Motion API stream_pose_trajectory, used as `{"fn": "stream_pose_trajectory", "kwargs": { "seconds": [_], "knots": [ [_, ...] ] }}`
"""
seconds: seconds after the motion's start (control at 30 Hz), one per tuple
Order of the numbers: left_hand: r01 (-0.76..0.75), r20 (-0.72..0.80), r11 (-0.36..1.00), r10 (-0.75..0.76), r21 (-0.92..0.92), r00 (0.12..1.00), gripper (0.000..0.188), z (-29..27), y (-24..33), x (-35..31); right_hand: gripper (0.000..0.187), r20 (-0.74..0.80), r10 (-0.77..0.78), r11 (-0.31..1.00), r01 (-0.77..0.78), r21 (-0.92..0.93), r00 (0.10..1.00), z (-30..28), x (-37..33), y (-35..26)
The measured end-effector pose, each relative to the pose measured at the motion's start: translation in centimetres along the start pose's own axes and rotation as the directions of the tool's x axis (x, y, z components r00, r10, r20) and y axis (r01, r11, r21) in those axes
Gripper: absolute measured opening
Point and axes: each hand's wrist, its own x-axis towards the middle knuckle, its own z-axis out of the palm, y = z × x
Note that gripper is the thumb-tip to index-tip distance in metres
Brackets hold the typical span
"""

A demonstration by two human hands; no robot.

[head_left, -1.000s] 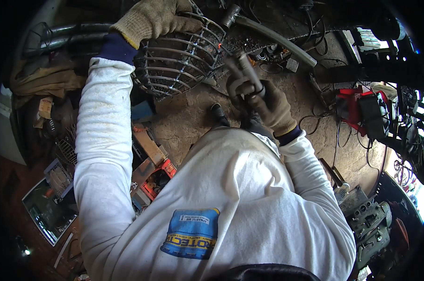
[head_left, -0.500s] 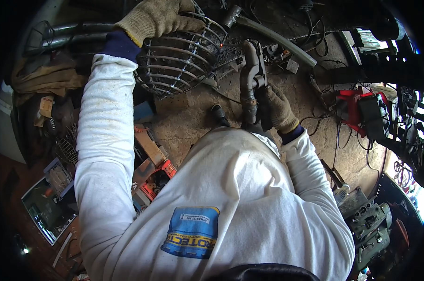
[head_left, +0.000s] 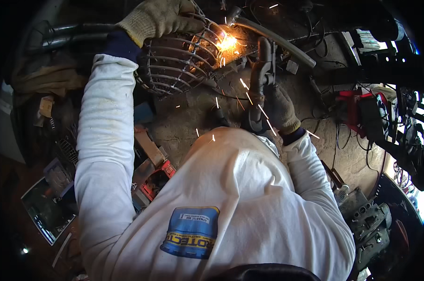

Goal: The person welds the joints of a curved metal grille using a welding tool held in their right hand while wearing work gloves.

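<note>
Head view: grey clamp-like tool (head_left: 259,75) shifted slightly right since the last frame, now at 1 o'clock; right hand (head_left: 281,110) has fingers wrapped round it. Metal cage (head_left: 170,67) at 11; left hand (head_left: 151,21) over its bars, fingertips hidden, can't tell if pinching. Risk: flying sparks (head_left: 227,43) could scorch shirt (head_left: 249,187); loose left hold might let cage slip. Differs: red dot earlier, bright burst now, 12 o'clock.

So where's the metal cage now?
In the head view, the cage is upper left of centre, by the left hand, with sparks at its right edge.
</note>
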Motion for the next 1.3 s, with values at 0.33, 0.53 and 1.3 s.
{"fn": "stream_pose_trajectory", "kwargs": {
  "seconds": [0.33, 0.53, 1.3],
  "knots": [
    [0.045, -0.056, 0.95, -0.029, 0.308, 0.998, 0.016, -2.3, -0.2, 0.1, 0.053, 0.007, -0.286, 0.624, 0.192, -0.757, 0.958, 1.0, -1.4, -1.2],
    [0.147, -0.145, -0.061, 0.037, 0.987, 0.989, 0.035, 1.8, 0.0, 1.3, 0.054, 0.01, -0.332, 0.494, 0.183, -0.85, 0.943, 2.0, -1.0, -0.9],
    [0.118, -0.091, -0.343, 0.092, 0.932, 0.992, 0.044, 0.3, 0.3, 0.5, 0.049, -0.044, -0.259, 0.427, 0.074, -0.901, 0.965, 3.7, -0.7, -1.7]
  ]
}}
